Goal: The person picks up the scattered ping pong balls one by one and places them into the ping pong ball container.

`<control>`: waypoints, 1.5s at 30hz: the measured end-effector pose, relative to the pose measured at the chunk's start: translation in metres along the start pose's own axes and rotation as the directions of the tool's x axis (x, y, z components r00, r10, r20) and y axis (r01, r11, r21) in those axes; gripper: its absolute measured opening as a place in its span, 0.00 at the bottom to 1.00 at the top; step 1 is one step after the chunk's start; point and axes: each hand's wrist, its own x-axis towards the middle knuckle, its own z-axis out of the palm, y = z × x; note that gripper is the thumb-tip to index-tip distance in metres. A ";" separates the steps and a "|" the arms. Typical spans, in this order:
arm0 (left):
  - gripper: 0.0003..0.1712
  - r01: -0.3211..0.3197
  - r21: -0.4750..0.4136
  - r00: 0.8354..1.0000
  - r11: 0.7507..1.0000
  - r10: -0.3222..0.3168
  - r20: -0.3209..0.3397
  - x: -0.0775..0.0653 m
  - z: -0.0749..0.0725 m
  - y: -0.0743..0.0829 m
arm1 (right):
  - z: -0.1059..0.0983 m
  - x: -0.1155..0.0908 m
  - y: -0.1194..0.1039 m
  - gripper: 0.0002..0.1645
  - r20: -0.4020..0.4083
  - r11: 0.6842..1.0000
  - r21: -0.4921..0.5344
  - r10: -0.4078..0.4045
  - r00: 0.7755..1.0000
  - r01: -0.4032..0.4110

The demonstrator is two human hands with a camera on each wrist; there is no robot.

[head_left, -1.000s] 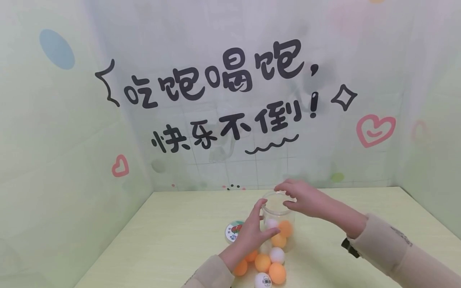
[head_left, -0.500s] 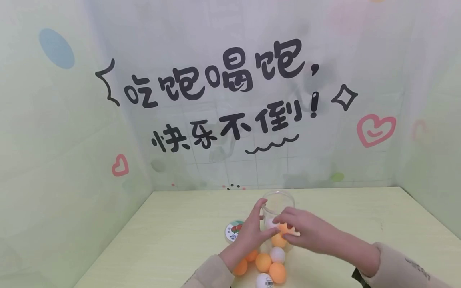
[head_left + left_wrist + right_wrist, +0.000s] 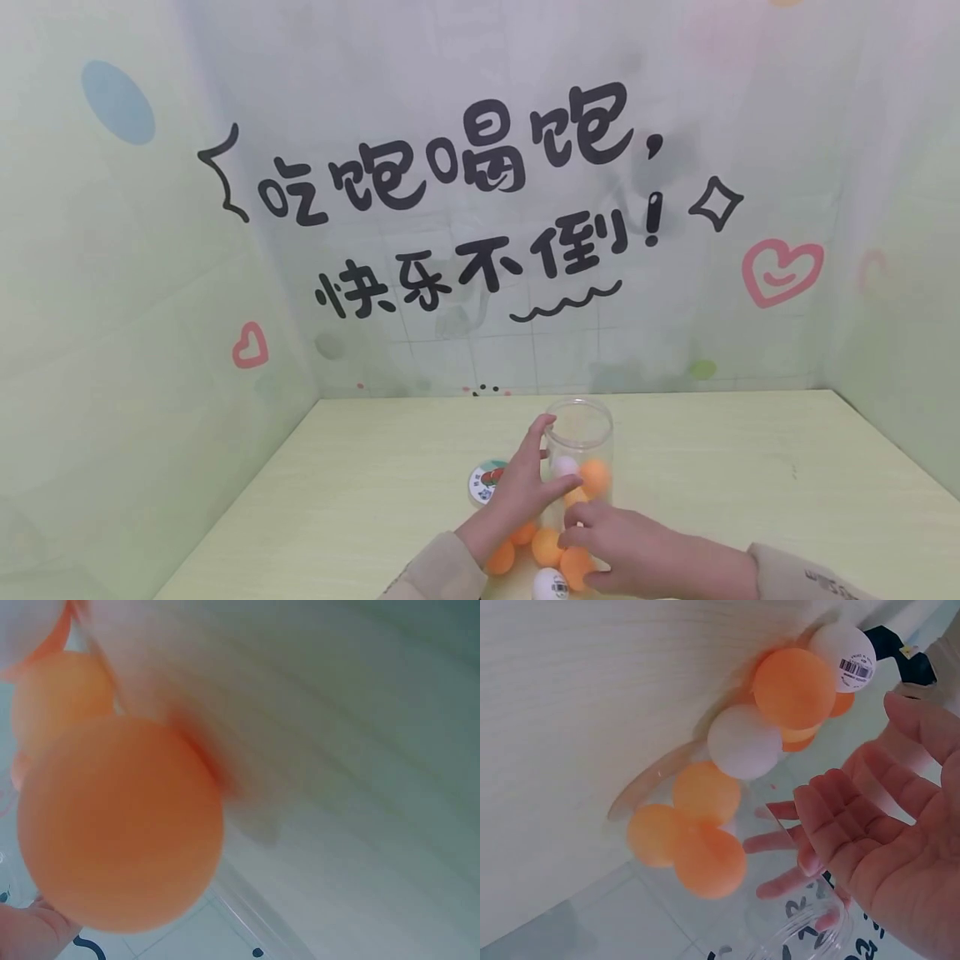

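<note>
The left hand (image 3: 525,487) is reaching forward from its beige sleeve, fingers spread and curling round the near-left side of the clear jar (image 3: 579,433), thumb pressing against its wall. The right hand (image 3: 611,554) is lying low in front of the jar, palm down, fingers loosely bent and spread, the forearm coming in from the right. In the right wrist view its palm is facing up and open, the grip holding nothing.
</note>
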 end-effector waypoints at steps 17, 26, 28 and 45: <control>0.46 0.006 -0.006 1.000 1.000 -0.006 0.001 -0.002 -0.001 0.003 | 0.013 -0.004 0.000 0.13 0.117 0.994 0.107 0.012 0.993 -0.025; 0.46 0.006 0.002 1.000 1.000 -0.006 0.003 -0.003 -0.002 0.004 | 0.021 -0.003 0.001 0.14 0.059 0.997 0.077 0.026 0.998 -0.030; 0.46 0.006 0.002 1.000 1.000 -0.006 0.004 -0.003 -0.002 0.004 | 0.021 -0.003 0.001 0.14 0.071 0.994 0.102 0.041 0.997 -0.048; 0.47 -0.009 0.005 1.000 1.000 0.009 -0.009 -0.001 0.000 0.001 | 0.022 -0.008 0.003 0.15 0.095 0.990 0.139 0.008 0.995 -0.021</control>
